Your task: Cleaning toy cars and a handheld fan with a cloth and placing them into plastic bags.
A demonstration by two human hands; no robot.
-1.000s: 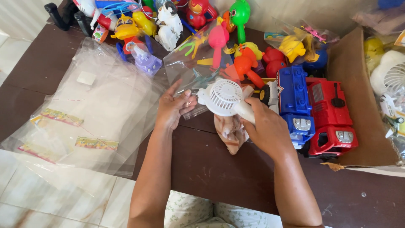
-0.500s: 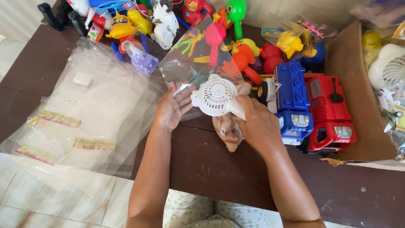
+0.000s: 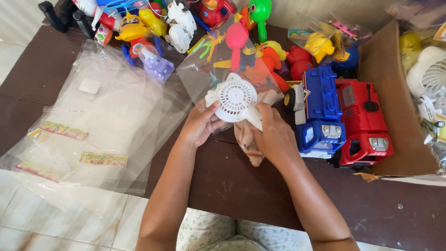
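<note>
A small white hand-held fan with a round grille is held over the dark wooden table. My right hand grips its handle. My left hand holds the fan's head from the left and also touches a clear plastic bag that rises behind the fan. A beige toy figure lies on the table beneath my hands, partly hidden by them.
A stack of clear plastic bags with printed labels lies at the left. Many colourful plastic toys crowd the far edge. A blue truck and a red truck stand right, beside an open cardboard box holding another white fan.
The fan has turned and shifted slightly left and up between my hands. My left hand has closed in on its head and the plastic bag.
</note>
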